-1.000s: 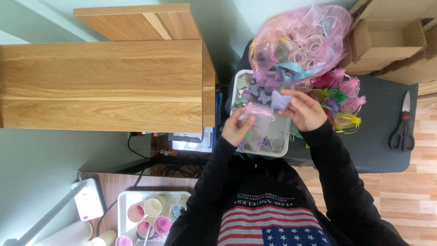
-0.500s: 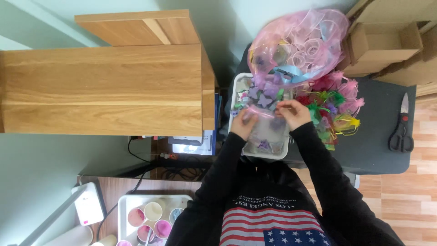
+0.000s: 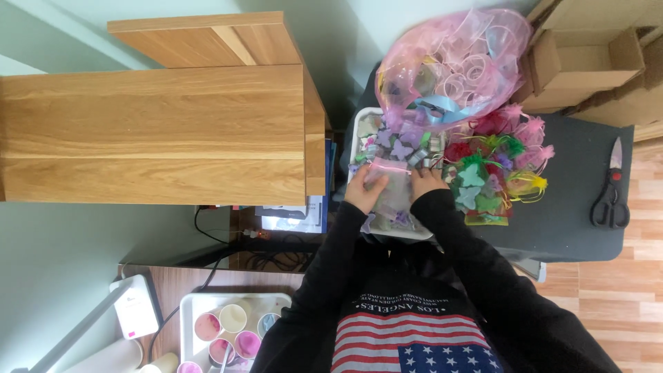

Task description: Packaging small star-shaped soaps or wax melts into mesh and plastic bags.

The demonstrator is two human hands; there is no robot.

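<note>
Both my hands hold a small pink sheer pouch (image 3: 387, 181) over a white tray (image 3: 358, 128) filled with small butterfly shapes. My left hand (image 3: 364, 190) grips the pouch's left side. My right hand (image 3: 426, 182) grips its right side, close beside the left hand. Behind the tray lies a big pink transparent bag (image 3: 452, 65) stuffed with ribbon curls. A heap of filled red, green and pink pouches (image 3: 494, 162) rests just right of my right hand.
A dark table (image 3: 573, 207) carries black-handled scissors (image 3: 611, 186) at its right end. Cardboard boxes (image 3: 587, 59) stand at the back right. A wooden cabinet (image 3: 159, 131) fills the left. Lower left sits a white tray of paint cups (image 3: 228, 324).
My right hand has come down and left from the tray's upper part to meet the left hand. Both hands now pinch the pink pouch closer to my body.
</note>
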